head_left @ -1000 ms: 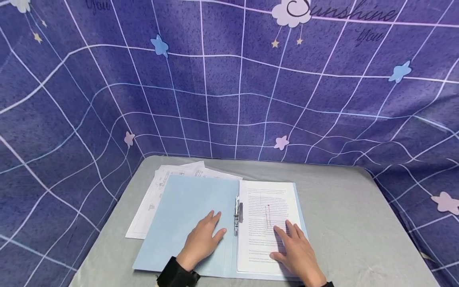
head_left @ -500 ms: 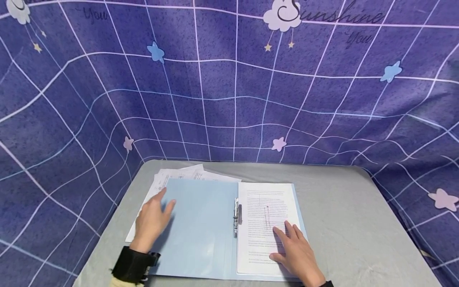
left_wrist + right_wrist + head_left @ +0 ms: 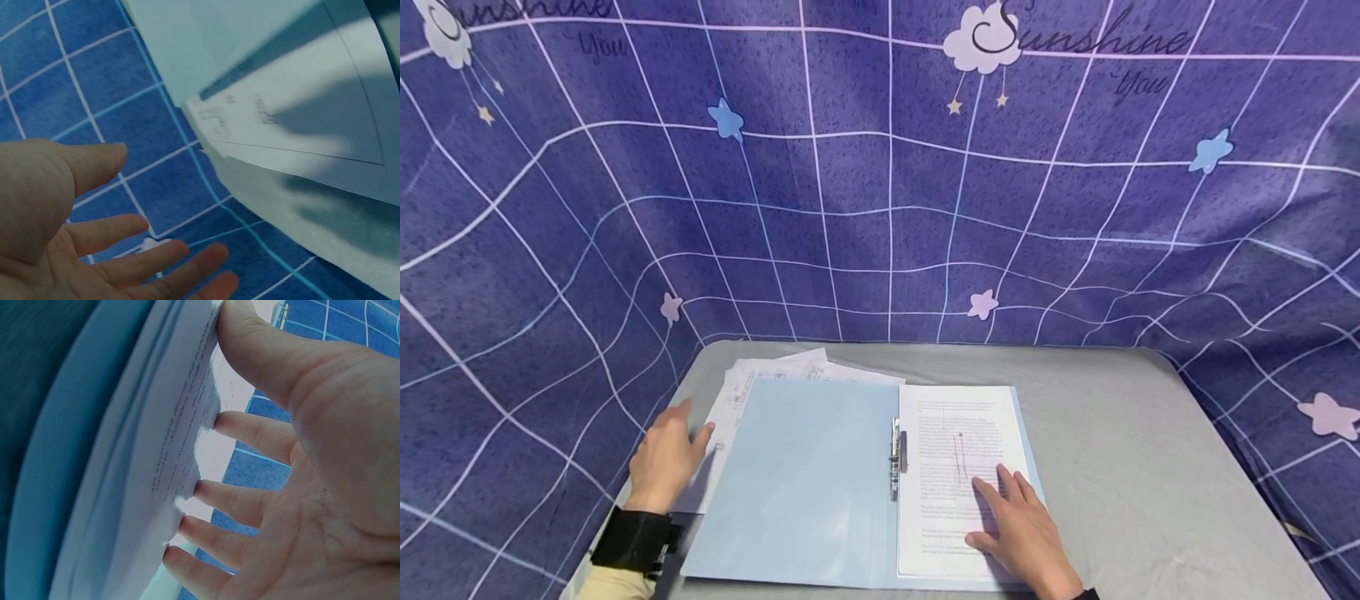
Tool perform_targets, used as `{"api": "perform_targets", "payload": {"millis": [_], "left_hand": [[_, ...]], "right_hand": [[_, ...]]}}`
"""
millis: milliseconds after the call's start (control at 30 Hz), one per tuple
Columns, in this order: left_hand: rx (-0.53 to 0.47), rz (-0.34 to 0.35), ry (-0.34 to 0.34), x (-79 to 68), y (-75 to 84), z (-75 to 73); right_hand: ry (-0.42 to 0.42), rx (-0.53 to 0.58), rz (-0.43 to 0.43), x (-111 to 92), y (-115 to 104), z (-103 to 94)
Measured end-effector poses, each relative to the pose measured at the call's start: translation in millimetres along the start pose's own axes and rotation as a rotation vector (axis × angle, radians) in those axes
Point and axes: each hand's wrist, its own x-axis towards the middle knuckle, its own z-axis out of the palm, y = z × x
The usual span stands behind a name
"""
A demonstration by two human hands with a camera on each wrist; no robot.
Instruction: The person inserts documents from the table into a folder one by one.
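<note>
A light blue folder (image 3: pixel 797 483) lies opened flat on the grey table. Its right side bears a stack of printed pages (image 3: pixel 936 517) by a metal clip (image 3: pixel 894 458) at the spine. My right hand (image 3: pixel 1018 533) rests its fingertips on the top page, fingers spread; the right wrist view shows those fingertips touching the paper (image 3: pixel 169 450). My left hand (image 3: pixel 662 458) is held left of the folder, over the edge of some loose drawing sheets (image 3: pixel 718 433) that lie partly beneath it. In the left wrist view the left hand (image 3: pixel 125 250) is spread, holding nothing, apart from the sheets (image 3: pixel 300 125).
The grey-covered table (image 3: pixel 1120 467) extends to the right of the folder. A purple-blue curtain (image 3: pixel 850 192) with grid lines, stars and clouds surrounds the table at the back and both sides.
My left hand has lifted off the folder's left cover and moved left, past the cover's edge to beside the loose sheets. The right hand has stayed on the pages.
</note>
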Motion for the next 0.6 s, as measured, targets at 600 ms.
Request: {"api": "perform_targets", "payload": {"millis": [600], "left_hand": [[0.051,-0.101,-0.225,18.8,-29.7,38.6]], "right_hand": [[0.015,0.032,-0.011,-2.5,1.6,-1.0]]}}
